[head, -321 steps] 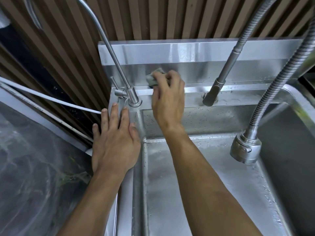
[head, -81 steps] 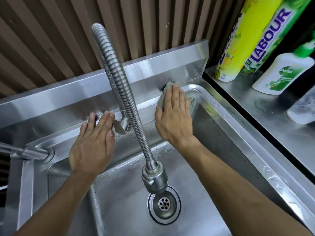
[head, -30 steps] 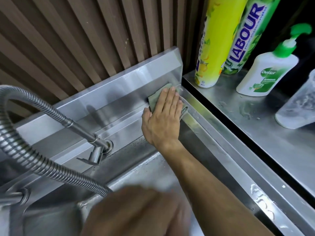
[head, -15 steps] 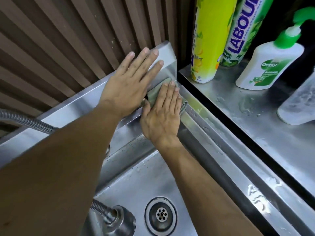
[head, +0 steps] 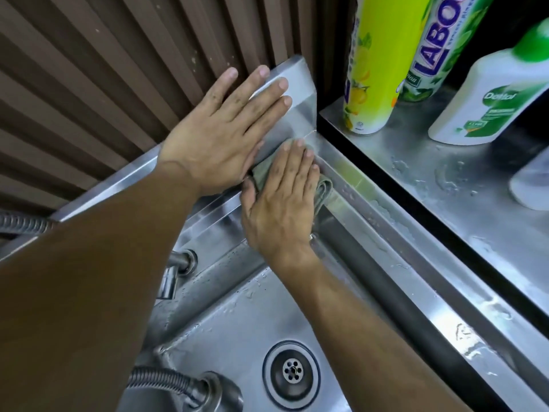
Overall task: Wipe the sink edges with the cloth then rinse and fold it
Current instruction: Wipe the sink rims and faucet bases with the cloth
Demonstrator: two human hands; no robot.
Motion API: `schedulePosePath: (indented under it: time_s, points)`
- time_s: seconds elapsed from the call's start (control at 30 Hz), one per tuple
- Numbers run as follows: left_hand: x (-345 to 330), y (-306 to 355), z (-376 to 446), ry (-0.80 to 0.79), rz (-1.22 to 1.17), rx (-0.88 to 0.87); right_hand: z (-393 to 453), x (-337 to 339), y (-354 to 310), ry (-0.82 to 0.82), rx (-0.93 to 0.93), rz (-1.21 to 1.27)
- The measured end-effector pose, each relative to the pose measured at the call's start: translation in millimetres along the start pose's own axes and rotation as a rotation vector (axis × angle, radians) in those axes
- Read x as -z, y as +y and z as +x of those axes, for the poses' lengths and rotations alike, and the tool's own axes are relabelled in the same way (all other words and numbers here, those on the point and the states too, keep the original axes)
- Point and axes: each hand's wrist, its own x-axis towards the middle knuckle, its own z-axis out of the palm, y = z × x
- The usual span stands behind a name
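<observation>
A grey-green cloth (head: 322,188) lies folded on the back right corner of the steel sink rim (head: 386,221). My right hand (head: 282,200) presses flat on top of it, fingers together, pointing into the corner; most of the cloth is hidden under the palm. My left hand (head: 228,129) rests flat and spread on the steel backsplash (head: 297,81) just above, holding nothing. Its forearm crosses the left half of the view.
On the wet steel counter (head: 445,185) to the right stand a yellow spray can (head: 374,60), a green LABOUR can (head: 436,46), a Dettol pump bottle (head: 487,105) and a clear container (head: 531,179). The basin's drain (head: 292,371) and the hose faucet head (head: 214,391) are below.
Over the last second my left hand rose from the bottom of the view and settled flat on the backsplash. My right hand stays on the cloth in the corner.
</observation>
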Motion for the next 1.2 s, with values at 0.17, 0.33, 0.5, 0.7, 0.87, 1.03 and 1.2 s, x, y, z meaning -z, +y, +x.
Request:
schedulePosePath:
  time_s: [0.17, 0.33, 0.5, 0.7, 0.87, 1.03, 1.2]
  points:
    - [4.2, -0.1, -0.3, -0.013, 0.027, -0.003, 2.5, 2.4, 15.4, -0.003, 0.014, -0.07]
    - [-1.8, 0.9, -1.9, -0.012, 0.164, -0.06, 34.1, 7.6, 15.3, 0.005, -0.068, -0.147]
    - [-3.0, 1.3, -2.6, -0.023, 0.246, -0.139, 17.1, 3.1, 23.5, 0.012, 0.005, -0.136]
    - [-7.2, 0.5, -2.0, -0.029, 0.21, -0.15, 32.5, 6.5, 16.6, 0.036, -0.061, -0.15]
    - [-4.5, 0.9, -1.1, -0.042, 0.189, -0.105, 1.4, 0.6, 6.8, 0.019, -0.024, -0.092]
    - [0.9, 1.9, -1.1, -0.056, 0.181, -0.105, 32.6, 9.1, 15.9, 0.031, -0.08, -0.147]
    - [-0.2, 1.0, -2.9, -0.008, 0.179, -0.099, 20.6, 9.9, 22.5, 0.066, -0.064, -0.131]
